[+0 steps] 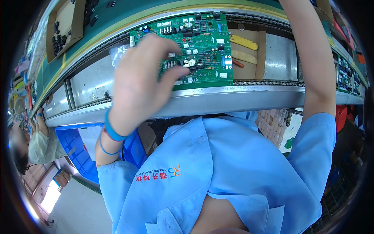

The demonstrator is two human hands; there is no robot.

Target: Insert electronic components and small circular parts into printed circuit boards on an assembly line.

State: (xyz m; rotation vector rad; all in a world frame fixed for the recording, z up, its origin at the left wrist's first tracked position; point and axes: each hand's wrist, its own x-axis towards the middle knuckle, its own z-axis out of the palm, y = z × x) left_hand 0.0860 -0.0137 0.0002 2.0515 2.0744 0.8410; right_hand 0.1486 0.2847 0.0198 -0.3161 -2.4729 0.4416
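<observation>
A green circuit board with many small parts lies on the conveyor between two chain rails. My left hand rests on the board's left half, fingers spread and curved over it, with the thumb tip beside a small round silver part. I see nothing between the fingers. A blue band circles that wrist. My right forearm rises along the right side and leaves the picture at the top edge, so that hand is hidden.
A cardboard tray with yellow parts sits right of the board. Another cardboard box of black parts stands at the top left. More green boards lie far right. Blue crates sit under the metal conveyor rail. A co-worker stands at the left.
</observation>
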